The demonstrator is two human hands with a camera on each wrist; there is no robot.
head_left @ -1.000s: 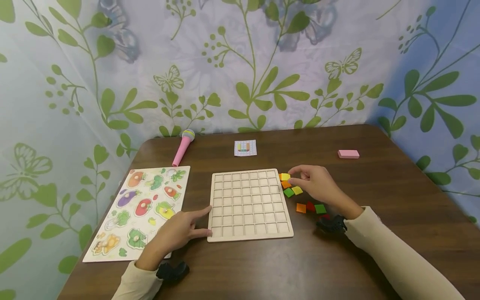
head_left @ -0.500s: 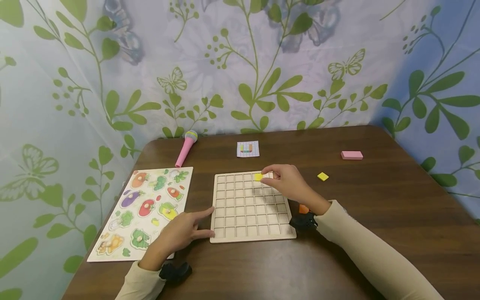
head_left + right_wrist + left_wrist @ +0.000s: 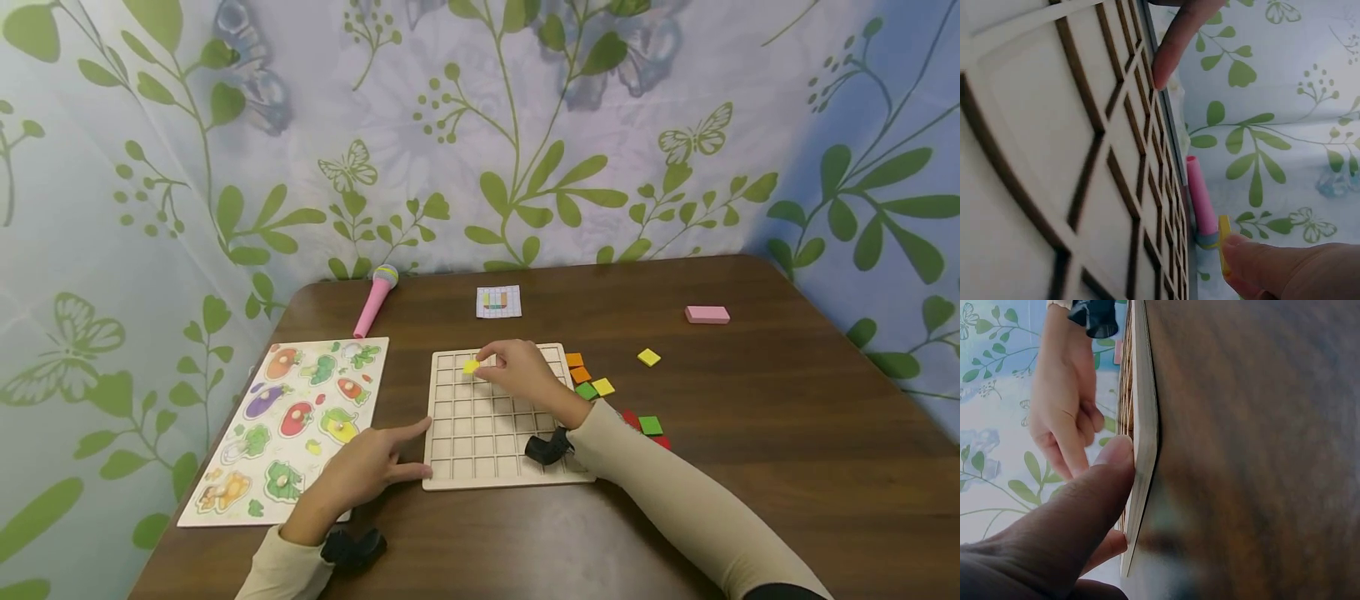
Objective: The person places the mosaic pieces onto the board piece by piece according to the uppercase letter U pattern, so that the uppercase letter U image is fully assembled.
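Observation:
My right hand [image 3: 522, 372] pinches a yellow square tile [image 3: 470, 367] between thumb and fingertips, over the upper left cells of a wooden grid board [image 3: 463, 446]. In the right wrist view the tile [image 3: 1224, 234] shows edge-on, a little off the board. My left hand [image 3: 367, 467] touches the board's left edge with thumb and a finger spread apart; the left wrist view has the thumb [image 3: 1100, 484] against the rim. Loose tiles lie right of the board: orange [image 3: 581, 375], green [image 3: 651, 426], yellow [image 3: 603, 387] and red [image 3: 630, 419], partly hidden by the right sleeve.
A vegetable puzzle board [image 3: 300, 454] lies at the left, beside the left hand. Behind the grid board are a pink toy microphone [image 3: 372, 307] and a small pattern card [image 3: 498, 302]. A pink block [image 3: 707, 315] and a lone yellow tile [image 3: 648, 357] sit at the right.
My right hand has picked up a yellow tile from the pile and carried it leftward across the board. Another yellow tile now lies apart at the right. The left hand keeps its place.

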